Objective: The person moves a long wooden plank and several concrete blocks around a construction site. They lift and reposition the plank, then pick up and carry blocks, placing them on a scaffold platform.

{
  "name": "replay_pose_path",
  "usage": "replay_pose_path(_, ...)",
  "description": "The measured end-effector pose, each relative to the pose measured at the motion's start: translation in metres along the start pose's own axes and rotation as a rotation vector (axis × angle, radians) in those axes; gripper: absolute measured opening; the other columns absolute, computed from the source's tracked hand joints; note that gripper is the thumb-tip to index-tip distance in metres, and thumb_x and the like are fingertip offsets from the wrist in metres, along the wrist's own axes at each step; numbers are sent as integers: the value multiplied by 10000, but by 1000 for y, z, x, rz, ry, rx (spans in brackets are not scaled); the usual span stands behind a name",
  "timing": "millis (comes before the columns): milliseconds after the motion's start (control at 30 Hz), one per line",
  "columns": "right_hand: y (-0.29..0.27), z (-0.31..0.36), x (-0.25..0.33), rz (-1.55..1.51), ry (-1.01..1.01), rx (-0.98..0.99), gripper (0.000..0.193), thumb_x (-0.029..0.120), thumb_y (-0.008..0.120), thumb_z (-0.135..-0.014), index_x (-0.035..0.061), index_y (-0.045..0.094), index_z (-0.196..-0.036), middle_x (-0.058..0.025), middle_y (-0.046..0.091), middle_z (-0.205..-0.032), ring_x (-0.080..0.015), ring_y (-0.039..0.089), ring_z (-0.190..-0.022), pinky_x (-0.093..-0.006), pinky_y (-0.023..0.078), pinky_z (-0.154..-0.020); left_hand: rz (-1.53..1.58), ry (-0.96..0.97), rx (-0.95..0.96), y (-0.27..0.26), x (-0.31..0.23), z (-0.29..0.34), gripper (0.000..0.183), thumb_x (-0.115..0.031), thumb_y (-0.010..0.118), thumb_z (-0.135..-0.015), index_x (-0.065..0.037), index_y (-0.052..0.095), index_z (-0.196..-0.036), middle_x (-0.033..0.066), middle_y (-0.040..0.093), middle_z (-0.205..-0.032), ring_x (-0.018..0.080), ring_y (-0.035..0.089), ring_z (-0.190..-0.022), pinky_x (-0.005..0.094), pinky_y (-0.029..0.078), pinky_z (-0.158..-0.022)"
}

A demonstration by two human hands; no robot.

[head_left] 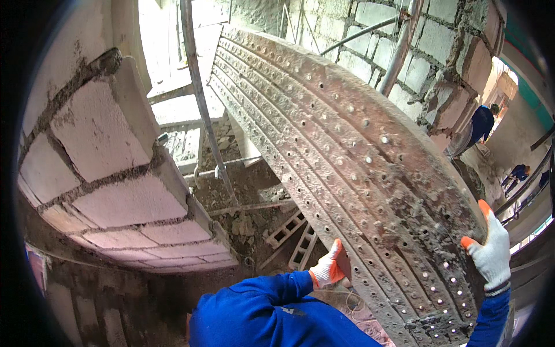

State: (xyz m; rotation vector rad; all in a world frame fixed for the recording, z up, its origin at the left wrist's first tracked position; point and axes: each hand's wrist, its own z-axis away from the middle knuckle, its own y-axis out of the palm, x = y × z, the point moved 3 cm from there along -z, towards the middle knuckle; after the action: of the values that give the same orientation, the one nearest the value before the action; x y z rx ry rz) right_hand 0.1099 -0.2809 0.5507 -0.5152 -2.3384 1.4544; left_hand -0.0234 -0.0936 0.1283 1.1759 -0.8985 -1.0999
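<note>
A long metal scaffold plank [341,150], rusty and caked with dried mortar, slants across the view from the lower right to the upper middle. Rows of small holes and raised ridges run along it. My left hand [328,268], in a white glove with orange fingers and palm, is closed at the plank's left edge; part of its fingers is hidden. On the right edge, my right hand [491,251] in a matching glove grips with thumb and a finger apart, the other fingers out of sight. Blue sleeves cover both my arms.
A pale block wall [130,199] with rough mortar joints stands at the left. Metal scaffold poles [199,92] rise at the back, before another block wall [370,52]. Hollow blocks [303,246] and rubble [245,225] lie below. Two people in blue [481,122] [516,175] are at the far right.
</note>
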Motion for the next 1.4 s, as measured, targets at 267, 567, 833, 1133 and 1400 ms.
replay_pose_path(267,-11,39,-35,74,-44,-1,958,622,753,-745,-7,507,-1425,-191,646,-1074,-304,633,-983,-374,480,-885,-70,-191,90,-51,42,-23,678,-591,588,-931,-93,515,-1386,82,612,-1359,265,556,-1277,501,394,-1127)
replay_pose_path(567,2,30,-40,-9,29,85,965,617,756,-773,-40,490,-1428,-181,660,-1151,-250,629,-1051,-359,475,-940,-431,-441,-102,-67,-1,-19,497,-524,637,-947,-102,605,-1208,80,637,-1247,310,601,-1157,483,467,-1010)
replay_pose_path(833,12,25,-56,-35,151,141,1084,717,720,-743,-74,467,-1439,-162,586,-1389,-196,540,-1269,-326,414,-1067,-271,393,-115,-61,-319,-22,1010,-901,489,-764,18,578,-1174,195,616,-1184,394,594,-1085,601,417,-1049)
replay_pose_path(1133,0,28,-55,45,337,189,789,163,841,-652,-11,569,-1372,-223,607,-1351,-335,582,-1266,-370,449,-1070,-601,739,-242,73,-325,-42,878,-753,407,-930,-194,265,-1591,70,299,-1624,317,313,-1459,522,221,-1203)
replay_pose_path(1400,-1,31,-49,198,250,167,869,368,874,-647,34,566,-1387,-262,651,-1210,-448,637,-1077,-439,519,-929,-419,615,-111,81,-321,-62,972,-848,402,-859,-221,270,-1591,72,275,-1637,363,301,-1465,583,240,-1189)
